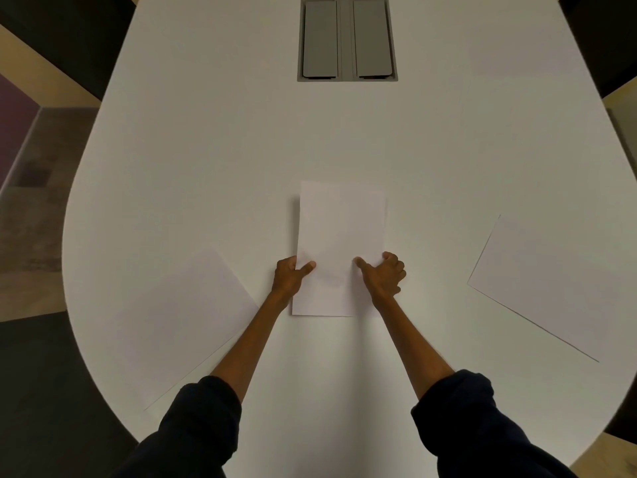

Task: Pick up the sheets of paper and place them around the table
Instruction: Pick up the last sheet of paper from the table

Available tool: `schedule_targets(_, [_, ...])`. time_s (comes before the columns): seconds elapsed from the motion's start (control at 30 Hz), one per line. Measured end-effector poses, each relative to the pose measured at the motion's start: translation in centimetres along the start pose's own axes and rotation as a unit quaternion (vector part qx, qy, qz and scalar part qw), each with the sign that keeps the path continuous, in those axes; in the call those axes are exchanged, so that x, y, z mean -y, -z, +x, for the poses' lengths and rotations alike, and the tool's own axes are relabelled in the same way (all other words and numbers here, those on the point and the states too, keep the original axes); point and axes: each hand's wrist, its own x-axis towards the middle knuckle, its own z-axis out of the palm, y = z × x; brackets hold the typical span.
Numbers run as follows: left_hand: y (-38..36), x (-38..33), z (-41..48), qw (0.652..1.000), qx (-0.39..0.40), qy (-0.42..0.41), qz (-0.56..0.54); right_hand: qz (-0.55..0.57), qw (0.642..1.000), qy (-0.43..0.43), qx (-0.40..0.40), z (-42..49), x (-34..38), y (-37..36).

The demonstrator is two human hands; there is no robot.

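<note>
I can read no text, label or number anywhere; the sheets of paper [341,236] look blank.

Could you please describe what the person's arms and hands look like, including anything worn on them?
Both arms wear dark navy fabric sleeves, the left sleeve and the right sleeve, pushed up and bunched, leaving the forearms bare. The left hand and right hand are bare: no gloves, rings, watch or bracelets visible.

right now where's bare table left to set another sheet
Bare white table runs between the held sheet and the grey hatch, and along both far sides. The near end is crowded: left sheet, right sheet, both hands.
</note>
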Motion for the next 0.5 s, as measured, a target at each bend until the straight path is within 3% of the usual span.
schedule_targets(0.23, [1.0, -0.4, -1.3, 0.997, 0.049, -0.04, -0.037, 0.099, 0.994, -0.034, 0.027, 0.8, 0.2, 1.3])
schedule_targets(0.33, [1.6, -0.3, -1.7, 0.998, 0.03, -0.041, -0.034, 0.163, 0.983, -0.042, 0.071, 0.6, -0.1, 1.9])
schedule_targets(0.5, [2.1, -0.8, -2.9, 0.999, -0.019, -0.029, -0.037, 0.222, 0.973, -0.005, 0.068, -0.9, 0.0, 2.8])
